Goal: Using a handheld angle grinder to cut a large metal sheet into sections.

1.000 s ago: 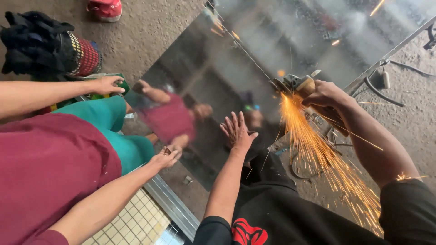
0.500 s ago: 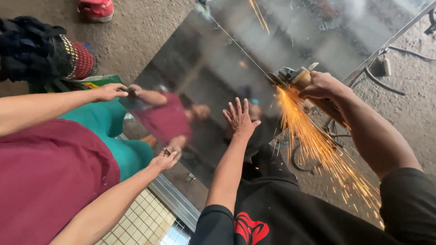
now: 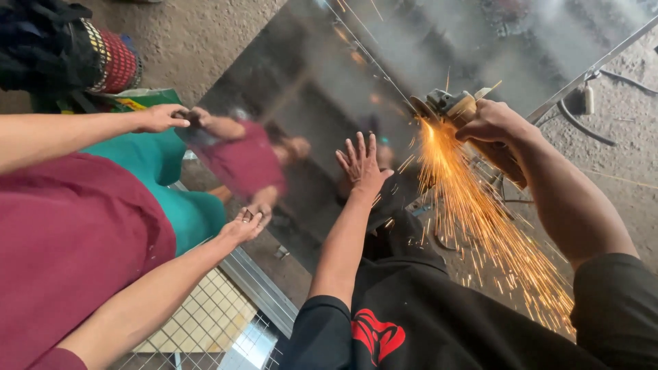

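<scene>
A large shiny metal sheet (image 3: 480, 41) fills most of the view, lying tilted over a rough concrete floor (image 3: 199, 34) and mirroring the people. A co-worker in a maroon top (image 3: 62, 240) steadies the sheet's left edge with both hands. The left hand (image 3: 362, 164) lies open, fingers spread, flat on the sheet. The right hand (image 3: 492, 123) is closed around a grinder (image 3: 449, 108), its disc on the sheet, just beside the left hand. Orange sparks (image 3: 480, 219) stream down toward the black shirt (image 3: 425, 322). A wire grid (image 3: 205, 322) sits at the bottom. A cable (image 3: 582, 127) lies on the floor at right.
</scene>
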